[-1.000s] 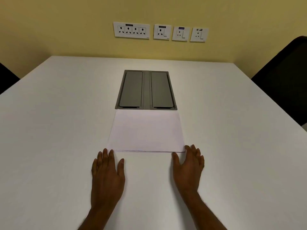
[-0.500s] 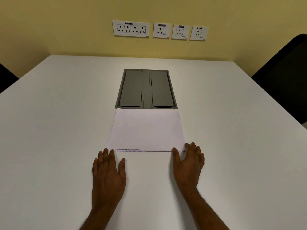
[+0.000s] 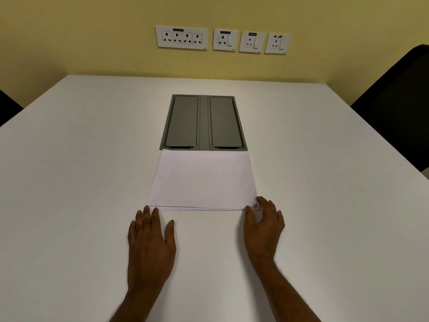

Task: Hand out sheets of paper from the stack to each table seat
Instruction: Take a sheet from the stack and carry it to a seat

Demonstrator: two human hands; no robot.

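Observation:
A thin stack of white paper (image 3: 203, 181) lies flat on the white table (image 3: 69, 182), right in front of me. My left hand (image 3: 151, 242) rests flat on the table, palm down, fingers apart, its fingertips just short of the stack's near left corner. My right hand (image 3: 263, 225) is at the stack's near right corner. Its thumb and fingertips touch the corner, which is slightly lifted between them.
A grey double-lid cable box (image 3: 203, 123) is set into the table just behind the stack. Black chair backs stand at the right (image 3: 399, 105) and far left (image 3: 8, 108) edges. Wall sockets (image 3: 222, 39) line the yellow wall behind.
My right hand has slid forward to the stack's near right corner, and its thumb and fingers now pinch at that corner. My left hand has stayed put.

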